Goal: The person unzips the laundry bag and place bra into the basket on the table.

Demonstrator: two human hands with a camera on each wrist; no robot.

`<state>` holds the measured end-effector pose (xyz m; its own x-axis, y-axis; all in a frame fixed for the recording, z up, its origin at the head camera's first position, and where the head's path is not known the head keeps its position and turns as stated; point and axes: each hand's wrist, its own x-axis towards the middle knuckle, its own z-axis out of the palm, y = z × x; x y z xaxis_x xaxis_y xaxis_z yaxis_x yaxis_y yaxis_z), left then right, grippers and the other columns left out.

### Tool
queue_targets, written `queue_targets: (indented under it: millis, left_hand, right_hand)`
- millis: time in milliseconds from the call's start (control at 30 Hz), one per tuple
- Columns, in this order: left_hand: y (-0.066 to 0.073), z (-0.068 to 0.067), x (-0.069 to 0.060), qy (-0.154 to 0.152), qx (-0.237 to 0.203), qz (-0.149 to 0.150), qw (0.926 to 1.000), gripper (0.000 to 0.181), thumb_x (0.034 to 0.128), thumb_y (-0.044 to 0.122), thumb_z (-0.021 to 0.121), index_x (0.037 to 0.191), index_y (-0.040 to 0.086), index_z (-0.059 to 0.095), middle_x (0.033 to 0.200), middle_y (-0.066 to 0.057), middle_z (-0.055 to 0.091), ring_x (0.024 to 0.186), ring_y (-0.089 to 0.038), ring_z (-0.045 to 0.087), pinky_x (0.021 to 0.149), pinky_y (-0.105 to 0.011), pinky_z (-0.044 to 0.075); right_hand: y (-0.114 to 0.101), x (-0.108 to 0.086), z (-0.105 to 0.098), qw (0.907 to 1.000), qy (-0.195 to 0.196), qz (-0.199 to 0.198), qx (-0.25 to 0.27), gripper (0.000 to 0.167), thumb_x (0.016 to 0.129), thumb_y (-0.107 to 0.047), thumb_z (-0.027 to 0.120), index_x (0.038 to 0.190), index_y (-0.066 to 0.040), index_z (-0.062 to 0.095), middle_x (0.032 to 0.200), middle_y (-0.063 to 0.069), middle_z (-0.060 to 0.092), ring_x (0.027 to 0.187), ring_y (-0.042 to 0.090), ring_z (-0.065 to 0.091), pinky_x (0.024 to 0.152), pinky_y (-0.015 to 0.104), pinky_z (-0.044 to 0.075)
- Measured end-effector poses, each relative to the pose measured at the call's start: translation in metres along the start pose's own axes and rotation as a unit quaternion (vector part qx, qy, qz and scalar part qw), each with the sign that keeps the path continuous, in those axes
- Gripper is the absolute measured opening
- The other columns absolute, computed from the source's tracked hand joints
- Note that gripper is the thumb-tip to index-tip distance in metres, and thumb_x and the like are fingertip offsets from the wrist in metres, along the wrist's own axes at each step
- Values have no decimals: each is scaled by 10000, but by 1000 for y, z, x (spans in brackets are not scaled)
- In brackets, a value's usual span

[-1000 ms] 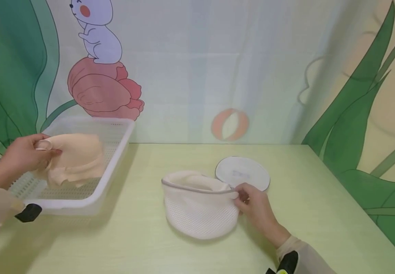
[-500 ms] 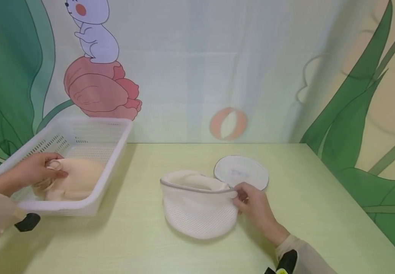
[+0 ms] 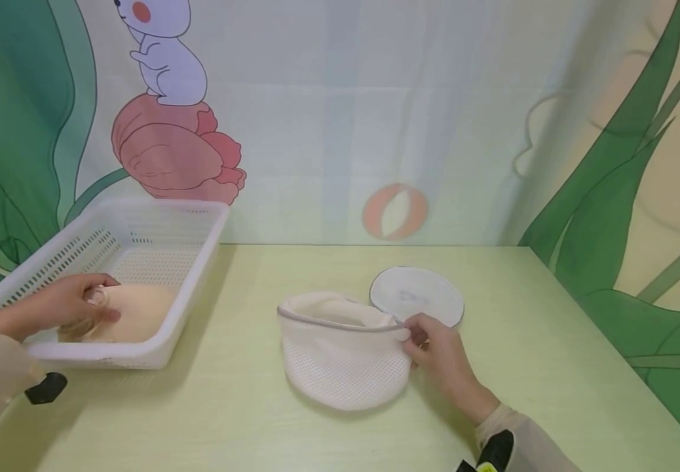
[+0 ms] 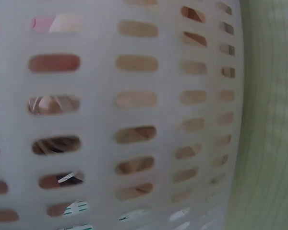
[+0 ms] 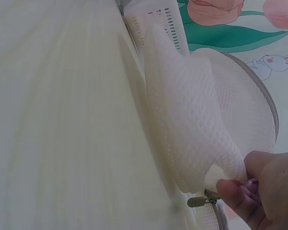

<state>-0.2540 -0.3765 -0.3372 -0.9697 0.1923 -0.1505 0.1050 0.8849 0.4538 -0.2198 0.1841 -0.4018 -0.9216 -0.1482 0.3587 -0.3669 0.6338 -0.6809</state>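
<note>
Inside the white plastic basket (image 3: 101, 354) at the left, my left hand (image 3: 63, 305) pinches a folded beige garment (image 3: 142, 311) between thumb and fingers. The garment lies low in the basket, partly covered by the hand. My right hand (image 3: 443, 357) pinches the right end of the grey-edged rim of a white mesh laundry bag (image 3: 346, 367), whose mouth gapes upward. The right wrist view shows the mesh bag (image 5: 187, 110) from the side, with a zipper pull (image 5: 197, 201) near the fingertips. In the left wrist view, the slotted basket wall (image 4: 98, 120) hides most of the left hand.
A round white flap (image 3: 416, 292) with a dark edge lies flat behind the laundry bag. The pale table (image 3: 245, 432) meets a printed cloth backdrop (image 3: 293, 131) at the back. Cartoon plants are on the side cloth at the right.
My left hand has lowered the beige garment from above the basket down into it. The right hand has stayed at the laundry bag's rim.
</note>
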Motion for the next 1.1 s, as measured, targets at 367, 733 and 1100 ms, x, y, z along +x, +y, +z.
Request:
queue_targets:
  millis: [367, 733, 1100]
  left_hand:
    - [-4, 5, -3, -311, 93, -138, 9994, 766, 769, 475, 751, 1283, -27, 485, 1132, -244, 580, 969, -349, 519, 794, -528, 470]
    - [-5, 9, 0, -481, 131, 124, 9987, 725, 795, 425, 745, 1336, 22, 480, 1282, -330, 495, 1065, -429, 499, 821, -573, 464]
    - [-7, 9, 0, -534, 89, -71, 9985, 773, 772, 469, 747, 1362, 51, 472, 1355, -367, 408, 1150, -515, 441, 871, -709, 382]
  right_hand:
    - [0, 0, 0, 9999, -73, 85, -104, 172, 799, 60, 672, 941, -29, 636, 770, 33, 591, 696, 149, 545, 545, 220, 514]
    - [0, -1, -1, 9999, 46, -103, -86, 180, 788, 87, 668, 928, -24, 642, 764, 42, 609, 684, 136, 557, 533, 214, 509]
    - [-2, 1, 0, 9997, 71, -147, -177, 177, 787, 80, 682, 926, -24, 643, 772, 42, 612, 691, 134, 558, 550, 213, 508]
